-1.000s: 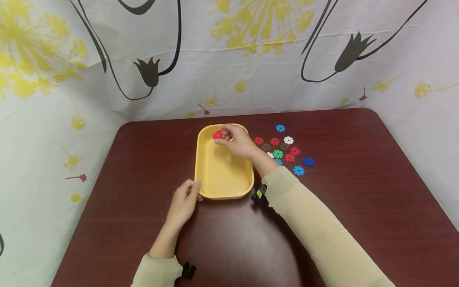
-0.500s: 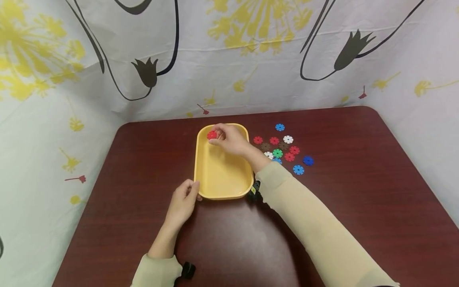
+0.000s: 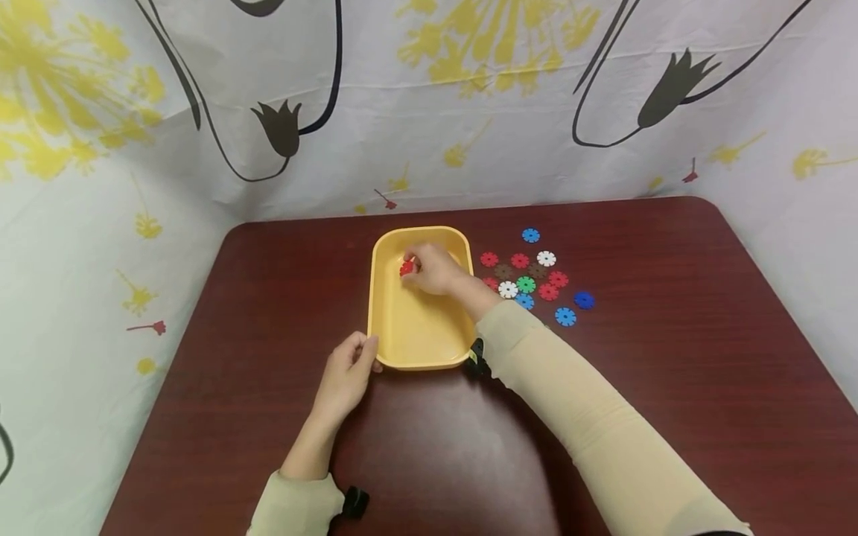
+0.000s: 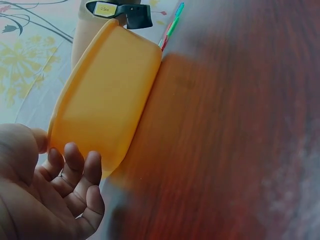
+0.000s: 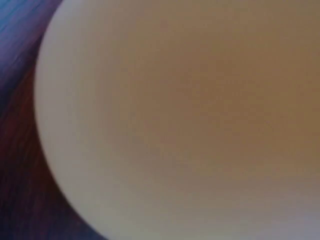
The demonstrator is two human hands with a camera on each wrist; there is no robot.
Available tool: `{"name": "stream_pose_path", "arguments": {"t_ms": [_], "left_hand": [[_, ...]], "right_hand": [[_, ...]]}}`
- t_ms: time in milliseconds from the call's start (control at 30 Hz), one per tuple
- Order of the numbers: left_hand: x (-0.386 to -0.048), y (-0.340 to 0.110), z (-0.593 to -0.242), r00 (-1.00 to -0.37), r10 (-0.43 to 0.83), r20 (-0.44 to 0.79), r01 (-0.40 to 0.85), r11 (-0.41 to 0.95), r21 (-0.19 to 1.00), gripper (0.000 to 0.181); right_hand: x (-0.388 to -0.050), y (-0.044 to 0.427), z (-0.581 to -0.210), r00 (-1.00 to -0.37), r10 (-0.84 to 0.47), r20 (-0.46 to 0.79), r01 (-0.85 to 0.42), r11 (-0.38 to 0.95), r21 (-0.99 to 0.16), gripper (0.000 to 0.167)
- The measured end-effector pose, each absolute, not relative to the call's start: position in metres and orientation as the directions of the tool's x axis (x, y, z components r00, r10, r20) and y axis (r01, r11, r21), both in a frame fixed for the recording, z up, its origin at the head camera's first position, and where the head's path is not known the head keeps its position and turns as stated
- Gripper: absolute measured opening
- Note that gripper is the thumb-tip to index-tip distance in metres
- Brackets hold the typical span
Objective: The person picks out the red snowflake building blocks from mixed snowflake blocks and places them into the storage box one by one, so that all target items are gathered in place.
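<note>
Inside the yellow tray [image 3: 418,335], toward its far end, my right hand [image 3: 434,269] pinches a red notched plastic disc [image 3: 406,268] between thumb and fingers. Whether the disc touches the tray floor I cannot tell. My left hand [image 3: 345,376] grips the tray's near left corner. In the left wrist view, the thumb of the left hand [image 4: 55,190] is at the rim and the curled fingers lie against the outer wall of the tray [image 4: 107,90]. A blurred yellowish surface fills most of the right wrist view, and no hand shows there.
Right of the tray lie several loose notched discs, among them a green disc [image 3: 526,284], a white disc [image 3: 546,258] and a dark blue disc [image 3: 584,300]. The dark red table [image 3: 670,357] meets a patterned cloth [image 3: 429,171] at its back edge.
My right hand shifts left over the tray, then lowers into it with the red disc held. The left hand stays on the tray corner. The head view tilts slightly.
</note>
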State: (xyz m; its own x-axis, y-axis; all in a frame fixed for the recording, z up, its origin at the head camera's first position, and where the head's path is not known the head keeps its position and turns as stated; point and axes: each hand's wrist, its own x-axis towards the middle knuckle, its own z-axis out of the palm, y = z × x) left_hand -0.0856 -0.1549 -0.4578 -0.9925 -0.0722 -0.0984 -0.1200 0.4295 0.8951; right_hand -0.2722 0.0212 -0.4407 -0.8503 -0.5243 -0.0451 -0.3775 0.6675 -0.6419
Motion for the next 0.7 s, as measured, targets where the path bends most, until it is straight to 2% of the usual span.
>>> {"name": "stream_pose_path", "arguments": {"t_ms": [467, 700], "left_hand": [[-0.0851, -0.1536, -0.4574, -0.993, -0.077, -0.095, -0.119, 0.428, 0.896, 0.032], [-0.0842, -0.1535, -0.4578, -0.992, -0.082, -0.093, -0.119, 0.422, 0.899, 0.032]], "right_hand": [[-0.2678, 0.0231, -0.4400, -0.834, -0.526, -0.166, -0.338, 0.725, -0.600, 0.031], [-0.2689, 0.0223, -0.4422, -0.851, -0.504, -0.150, -0.303, 0.703, -0.644, 0.053]]}}
